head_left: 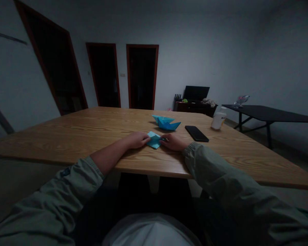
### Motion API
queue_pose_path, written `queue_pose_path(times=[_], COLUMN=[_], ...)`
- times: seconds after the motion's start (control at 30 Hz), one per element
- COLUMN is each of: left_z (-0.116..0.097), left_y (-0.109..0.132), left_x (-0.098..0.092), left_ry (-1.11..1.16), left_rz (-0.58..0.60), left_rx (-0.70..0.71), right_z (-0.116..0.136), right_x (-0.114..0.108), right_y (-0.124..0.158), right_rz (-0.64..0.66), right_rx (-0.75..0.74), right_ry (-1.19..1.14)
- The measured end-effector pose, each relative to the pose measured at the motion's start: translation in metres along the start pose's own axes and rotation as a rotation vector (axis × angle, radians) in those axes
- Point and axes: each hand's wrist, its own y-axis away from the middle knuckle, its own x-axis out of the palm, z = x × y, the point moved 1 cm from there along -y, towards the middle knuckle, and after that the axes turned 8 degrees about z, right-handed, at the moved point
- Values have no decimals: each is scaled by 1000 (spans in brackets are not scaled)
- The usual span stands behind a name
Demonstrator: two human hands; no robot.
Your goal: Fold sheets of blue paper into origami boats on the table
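Observation:
A small folded square of light blue paper lies on the wooden table near its front edge, one corner toward me. My left hand is closed at its left corner, thumb and fingers pressed on the paper. From the right, my right hand pinches the opposite corner with bent fingers. Just beyond the paper stand two folded paper boats: a darker blue boat in front and a lighter blue boat partly hidden behind it.
A black phone lies right of my right hand. Farther right stands a plastic bottle with cloudy contents. A black table is beyond at right, and a dark cabinet with a screen stands by the back wall.

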Motion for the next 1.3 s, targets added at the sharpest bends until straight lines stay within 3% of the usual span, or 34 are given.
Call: queue_pose_path(times=[0.17, 0.23, 0.5, 0.77, 0.93, 1.1, 1.2, 1.3], left_z=[6, 6, 9, 7, 18, 23, 17, 7], left_y=[-10, -13, -11, -9, -18, -21, -19, -14], left_x=[-1, 0, 1, 0, 1, 5, 1, -12], left_ry=[187, 209, 261, 13, 196, 499, 653, 483], left_rz=[-186, -197, -108, -35, 19, 139, 3, -301], left_rx=[-161, -186, -227, -360, -478, -345, -217, -142], right_z=[0, -1, 0, 3, 5, 7, 12, 22], right_x=[3, 5, 13, 14, 12, 13, 9, -5], right_y=[-14, -20, -28, -27, -28, -35, -37, -35], right_rz=[-197, -220, -170, -106, -89, -31, -111, -315], right_rx=[157, 201, 186, 142, 160, 163, 107, 32], right_ry=[-124, -106, -139, 58, 67, -140, -263, -208])
